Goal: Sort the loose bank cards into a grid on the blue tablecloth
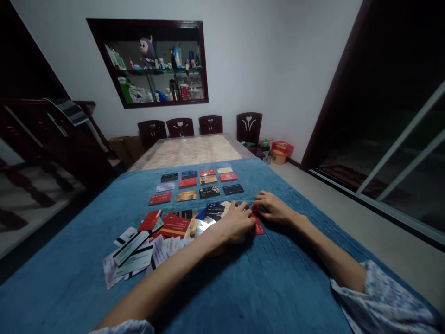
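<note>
My left hand (238, 225) lies over the right end of a loose heap of cards, its fingers curled down against a red card (259, 226). Its thumb is hidden. Close by on the right, my right hand (274, 207) has its fingers bent in, with the fingertips at the same red card's upper edge. Left of my left hand, the heap holds more red cards (175, 225), dark cards (214, 211) and pale cards (134, 260) that overlap at odd angles. A bright glare falls on a whitish-gold card (201, 227) beside my left wrist.
Beyond the heap, cards stand in neat rows, among them a black card (209, 192), a gold card (187, 196) and a dark blue card (233, 189). A blue cloth (278, 287) covers the near table; its bare marble top (194, 150) shows farther back. Dark chairs (249, 125) stand behind.
</note>
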Motion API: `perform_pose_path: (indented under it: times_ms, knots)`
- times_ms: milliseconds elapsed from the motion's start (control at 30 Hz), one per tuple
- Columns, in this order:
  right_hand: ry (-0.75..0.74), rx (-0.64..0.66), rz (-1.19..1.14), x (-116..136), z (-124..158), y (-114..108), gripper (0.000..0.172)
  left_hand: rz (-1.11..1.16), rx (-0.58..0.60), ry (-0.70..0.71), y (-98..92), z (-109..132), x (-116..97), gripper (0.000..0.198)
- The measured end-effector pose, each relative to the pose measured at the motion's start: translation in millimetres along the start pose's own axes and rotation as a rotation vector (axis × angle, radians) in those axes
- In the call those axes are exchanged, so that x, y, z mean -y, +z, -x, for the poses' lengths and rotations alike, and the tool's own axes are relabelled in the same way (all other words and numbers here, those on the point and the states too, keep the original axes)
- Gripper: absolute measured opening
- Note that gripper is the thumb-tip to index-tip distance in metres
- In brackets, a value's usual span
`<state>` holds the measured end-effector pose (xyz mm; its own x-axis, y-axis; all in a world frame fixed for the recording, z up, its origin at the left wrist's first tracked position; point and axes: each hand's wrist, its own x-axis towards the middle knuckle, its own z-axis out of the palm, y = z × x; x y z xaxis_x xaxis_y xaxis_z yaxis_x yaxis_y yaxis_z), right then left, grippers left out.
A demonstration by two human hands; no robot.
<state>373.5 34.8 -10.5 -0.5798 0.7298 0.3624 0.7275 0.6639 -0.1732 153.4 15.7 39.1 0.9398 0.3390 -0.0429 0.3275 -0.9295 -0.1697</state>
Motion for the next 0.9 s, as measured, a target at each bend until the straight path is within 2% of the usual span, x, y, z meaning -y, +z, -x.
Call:
perform_pose_path:
  times_ms: [167,333,400,567,667,900]
  knots:
    - [0.076,0.022,-0.051,2.4,8.2,-14.8,0.020,-0.052,-0.062,-0.049,7.5,-9.4,-1.9,0.022]
    - [0.192,0.202,-0.042,21.5,10.2,-35.1,0.014,-0.042,-0.137,-0.092,17.3,-19.8,-1.2,0.024]
    - [0.231,0.244,-0.030,26.7,10.3,-38.9,0.017,-0.037,-0.154,-0.121,20.9,-23.3,0.0,0.026]
    - [0.277,0.302,0.060,32.4,9.5,-38.5,0.039,0.002,-0.169,-0.168,27.7,-26.3,2.8,0.031]
    - [0.296,0.322,0.133,35.9,7.5,-35.5,0.047,0.028,-0.172,-0.171,28.8,-24.7,4.7,0.031]
    - [0.374,0.358,0.164,34.9,8.6,-37.2,0.046,0.090,-0.148,-0.130,24.2,-22.2,11.2,0.028]
